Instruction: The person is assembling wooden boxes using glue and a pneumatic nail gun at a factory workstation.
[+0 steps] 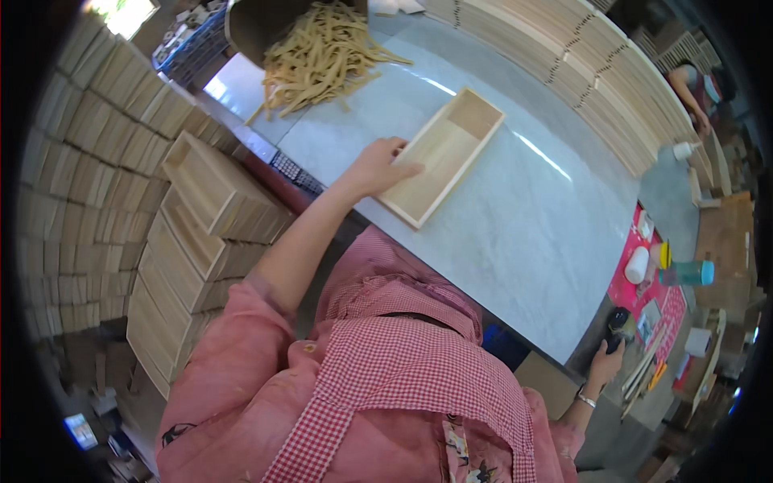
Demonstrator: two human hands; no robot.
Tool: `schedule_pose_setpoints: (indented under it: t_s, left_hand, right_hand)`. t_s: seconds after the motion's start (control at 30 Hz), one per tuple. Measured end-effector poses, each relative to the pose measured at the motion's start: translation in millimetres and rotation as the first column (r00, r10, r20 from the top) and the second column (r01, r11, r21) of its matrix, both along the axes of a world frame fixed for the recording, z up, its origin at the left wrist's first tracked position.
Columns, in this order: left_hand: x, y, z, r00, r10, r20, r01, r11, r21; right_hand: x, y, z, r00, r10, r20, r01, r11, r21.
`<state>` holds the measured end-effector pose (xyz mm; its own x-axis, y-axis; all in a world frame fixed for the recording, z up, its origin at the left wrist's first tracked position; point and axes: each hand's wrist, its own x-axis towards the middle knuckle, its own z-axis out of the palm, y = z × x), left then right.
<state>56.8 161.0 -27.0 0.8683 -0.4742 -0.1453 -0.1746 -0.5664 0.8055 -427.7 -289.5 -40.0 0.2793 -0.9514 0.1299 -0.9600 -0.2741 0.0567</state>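
Observation:
A shallow, open-topped wooden box lies slantwise on the pale marbled tabletop. My left hand grips its near left wall, with the thumb over the rim and reaching inside. Far off to the right, beside the table's edge, my right hand is closed around a dark, rounded object with a glossy black top; its exact kind cannot be made out.
A heap of pale curled strips spills from a tipped container at the far left. Stacked wooden boxes stand at my left, and thin boards line the table's far edge. Bottles stand at right; a person works beyond.

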Motion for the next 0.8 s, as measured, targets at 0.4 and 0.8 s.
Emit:
schedule_pose_setpoints:
  t_s: [0.4, 0.8]
  left_hand:
    - [-63.1, 86.9, 23.6, 0.874, 0.372, 0.312, -0.356, 0.928, -0.109]
    - [-158.3, 357.7, 71.4, 0.189, 0.866, 0.463, -0.955, 0.272, -0.118]
  right_hand:
    - [49.8, -107.0, -69.4, 0.739, 0.503, 0.449, -0.357, 0.857, -0.372]
    - [214.1, 79.9, 10.5, 0.646, 0.593, 0.479, -0.587, 0.788, -0.184]
